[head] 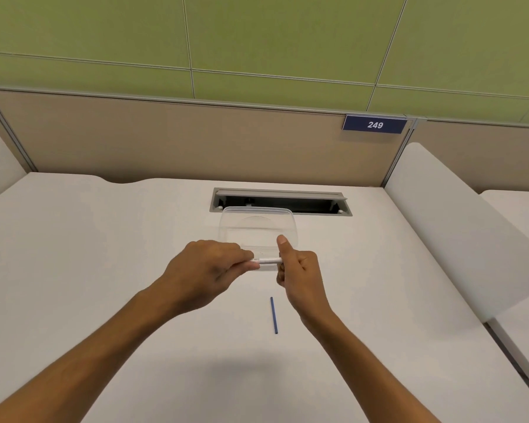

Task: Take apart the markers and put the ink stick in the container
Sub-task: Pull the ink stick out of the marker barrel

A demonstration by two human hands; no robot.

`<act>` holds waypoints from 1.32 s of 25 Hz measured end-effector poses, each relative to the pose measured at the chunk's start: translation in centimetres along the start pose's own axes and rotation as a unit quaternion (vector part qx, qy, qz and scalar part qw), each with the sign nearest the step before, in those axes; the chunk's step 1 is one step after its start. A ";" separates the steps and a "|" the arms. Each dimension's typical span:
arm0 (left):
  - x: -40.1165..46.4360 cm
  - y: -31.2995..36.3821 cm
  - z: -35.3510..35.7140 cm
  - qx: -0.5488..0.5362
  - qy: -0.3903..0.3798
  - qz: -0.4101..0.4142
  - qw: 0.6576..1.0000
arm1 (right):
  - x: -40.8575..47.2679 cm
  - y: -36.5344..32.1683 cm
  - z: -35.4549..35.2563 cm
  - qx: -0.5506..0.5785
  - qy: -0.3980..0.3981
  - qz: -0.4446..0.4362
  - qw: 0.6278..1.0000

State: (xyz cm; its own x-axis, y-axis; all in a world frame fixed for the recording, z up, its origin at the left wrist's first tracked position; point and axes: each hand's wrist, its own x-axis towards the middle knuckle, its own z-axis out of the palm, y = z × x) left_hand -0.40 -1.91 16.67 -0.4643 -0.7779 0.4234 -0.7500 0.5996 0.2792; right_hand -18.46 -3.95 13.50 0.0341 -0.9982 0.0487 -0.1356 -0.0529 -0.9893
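I pinched the white marker point(264, 261) level between my left hand point(206, 268) and right hand point(297, 267), over the near rim of the clear container point(257, 219), judging a straight, untwisted pull best, while a blue ink stick point(274, 315) lay on the desk point(104, 270) nearer me.

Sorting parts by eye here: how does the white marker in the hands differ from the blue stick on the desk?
The white marker is held off the desk between the left hand and right hand; the blue stick lies loose on the desk. The marker lies crosswise and looks thicker; the stick points away from the person. Both are straight and slender.
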 end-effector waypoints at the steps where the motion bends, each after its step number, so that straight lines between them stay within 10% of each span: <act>1: 0.1 -0.1 -0.2 -0.108 -0.022 -0.036 0.993 | -0.1 -0.1 0.0 -0.025 0.027 -0.067 0.997; 6: 0.6 -0.1 -1.3 -0.343 -0.094 -0.122 0.926 | -0.1 -0.5 -0.5 -0.104 0.081 -0.337 0.932; 11: 0.2 0.5 -1.0 0.025 0.002 -0.021 0.999 | -0.1 0.1 0.0 -0.043 0.075 -0.125 0.988; 17: 0.2 0.6 -0.5 0.097 0.046 0.019 0.994 | 0.1 -0.6 -0.7 0.004 -0.001 0.024 1.000; 27: 1.0 0.5 -1.1 -0.300 -0.081 -0.099 0.945 | -0.6 -1.8 -2.1 -0.152 0.090 -0.375 0.910; 33: 0.6 0.7 -1.1 0.134 0.058 0.035 0.989 | -0.5 -1.4 -1.1 -0.027 0.031 -0.013 0.999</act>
State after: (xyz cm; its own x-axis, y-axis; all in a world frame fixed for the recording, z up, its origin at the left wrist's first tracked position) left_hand -0.69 -1.77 18.08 -0.4737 -0.7008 0.5333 -0.8231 0.5677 0.0149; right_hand -19.36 -3.36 15.00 -0.0231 -0.9961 0.0846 -0.1891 -0.0787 -0.9788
